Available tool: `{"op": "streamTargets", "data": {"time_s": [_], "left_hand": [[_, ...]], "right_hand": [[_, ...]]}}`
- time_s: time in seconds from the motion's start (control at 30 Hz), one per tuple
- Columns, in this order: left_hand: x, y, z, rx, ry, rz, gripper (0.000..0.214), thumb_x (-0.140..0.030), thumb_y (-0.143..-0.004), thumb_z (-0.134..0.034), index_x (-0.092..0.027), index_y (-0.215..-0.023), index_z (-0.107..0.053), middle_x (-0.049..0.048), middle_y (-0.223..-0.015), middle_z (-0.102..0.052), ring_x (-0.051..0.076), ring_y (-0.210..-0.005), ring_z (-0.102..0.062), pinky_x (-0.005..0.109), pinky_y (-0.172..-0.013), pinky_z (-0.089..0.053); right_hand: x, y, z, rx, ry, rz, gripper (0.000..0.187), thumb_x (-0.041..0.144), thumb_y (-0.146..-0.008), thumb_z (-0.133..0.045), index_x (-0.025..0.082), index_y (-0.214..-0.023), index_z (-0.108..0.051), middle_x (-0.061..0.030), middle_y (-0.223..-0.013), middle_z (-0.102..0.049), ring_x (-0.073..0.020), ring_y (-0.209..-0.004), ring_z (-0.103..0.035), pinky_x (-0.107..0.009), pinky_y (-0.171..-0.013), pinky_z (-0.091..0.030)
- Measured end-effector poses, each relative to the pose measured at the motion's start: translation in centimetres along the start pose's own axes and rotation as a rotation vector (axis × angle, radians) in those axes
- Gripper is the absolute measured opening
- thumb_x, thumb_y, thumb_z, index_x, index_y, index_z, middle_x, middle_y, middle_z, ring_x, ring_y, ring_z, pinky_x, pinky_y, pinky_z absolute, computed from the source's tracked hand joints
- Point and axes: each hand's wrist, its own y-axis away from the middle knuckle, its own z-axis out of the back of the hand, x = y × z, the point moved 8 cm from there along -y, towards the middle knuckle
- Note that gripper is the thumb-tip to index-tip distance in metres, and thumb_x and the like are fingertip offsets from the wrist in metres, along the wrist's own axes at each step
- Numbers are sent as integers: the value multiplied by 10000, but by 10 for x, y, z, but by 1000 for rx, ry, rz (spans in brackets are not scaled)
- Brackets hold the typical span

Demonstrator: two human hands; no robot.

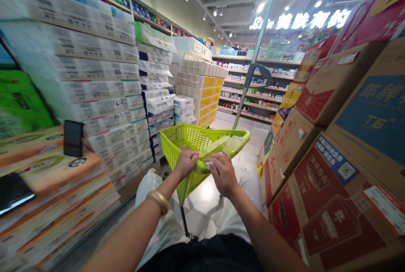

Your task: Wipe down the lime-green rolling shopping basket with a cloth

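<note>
A lime-green shopping cart (172,145) with latticed sides stands right in front of my knees. My left hand (186,164), with a gold bangle (158,201) on its wrist, is closed around the near bar of the cart. On the same bar, a little to the right, my right hand (223,174) has its fingers bent over a small white wad (209,165) that looks like tissue or a wipe. Part of the wad is hidden under the fingers. A pale green strip (215,146) and a clear-covered panel (233,143) lie along the cart's top.
Tall stacks of wrapped white packs (101,69) rise on the left. Near them, a phone-like dark device (73,138) stands on orange packs. Printed cartons (335,204) line the right side. A pole with a grey handle (249,73) rises beyond the cart, before stocked shelves (247,88).
</note>
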Motion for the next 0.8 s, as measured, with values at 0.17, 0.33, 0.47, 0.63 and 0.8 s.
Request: {"op": "streamTargets", "data": {"time_s": [0.17,0.33,0.47,0.63,0.8], "left_hand": [[3,-1,1,49,3,14,266,-260,-745,-335,-197,-492,-391,-13,-522,-429,138,-613,-467,247,-632,-365],[4,-4,-4,109,13,37,250,-258,-726,-344,-196,-484,-347,-24,-509,-379,122,-577,-423,238,-608,-333],[6,-6,-6,157,17,62,244,-261,-715,-347,-196,-481,-332,-26,-504,-364,117,-568,-405,232,-591,-325],[12,-8,-5,248,18,97,244,-279,-706,-332,-197,-479,-364,-21,-515,-390,121,-578,-428,230,-592,-353],[24,-17,4,375,-34,188,281,-265,-708,-318,-188,-494,-483,0,-524,-508,129,-560,-481,227,-568,-395]], "right_hand": [[-38,-15,13,42,53,-13,299,266,-973,-369,231,-979,-666,-27,-1000,-689,-168,-1058,-584,-413,-1121,-208],[-105,-34,28,80,125,-188,346,301,-971,-343,208,-1023,-672,-68,-1107,-688,-198,-1151,-567,-424,-1112,-239],[-138,-45,30,174,243,-343,398,283,-973,-291,185,-1033,-672,-87,-1140,-678,-204,-1116,-575,-414,-1059,-309],[-127,-59,17,333,278,-313,369,279,-973,-328,199,-989,-687,-55,-1070,-697,-185,-1052,-588,-358,-1019,-334],[-103,-70,-5,553,319,-281,358,312,-968,-365,198,-909,-700,-46,-1024,-697,-164,-958,-607,-242,-824,-408]]}}
